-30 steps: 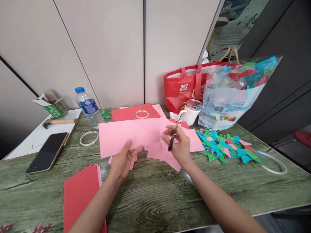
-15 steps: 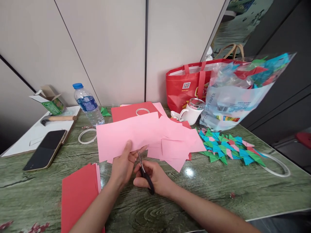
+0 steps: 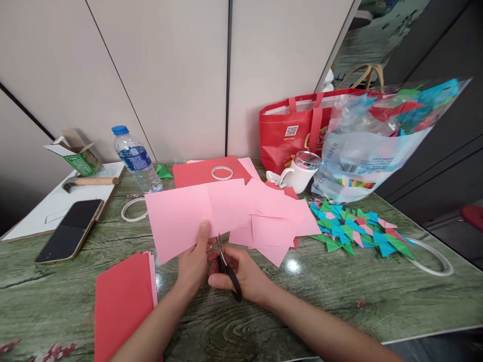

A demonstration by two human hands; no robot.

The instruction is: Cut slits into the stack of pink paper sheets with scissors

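Observation:
My left hand [image 3: 194, 264] pinches the lower edge of a large pink paper sheet [image 3: 188, 213] and holds it up over the green table [image 3: 339, 296]. A fold line runs down the sheet's middle. My right hand [image 3: 245, 274] grips black-handled scissors [image 3: 226, 264], whose blades point up at the sheet's lower edge beside my left thumb. More cut pink pieces [image 3: 275, 221] lie just right of the sheet.
A stack of red sheets [image 3: 121, 301] lies at front left. A phone [image 3: 70, 236], a hammer [image 3: 88, 182], a water bottle [image 3: 134, 158], tape rings [image 3: 221, 173], a white mug [image 3: 298, 173], a red bag [image 3: 298, 130], a plastic bag [image 3: 370, 141] and folded paper triangles [image 3: 354, 229] surround the work area.
My right hand came down from the pink pieces on the right to the sheet's lower edge, next to my left hand. The scissors' blades now meet the paper, and the sheet has tilted up.

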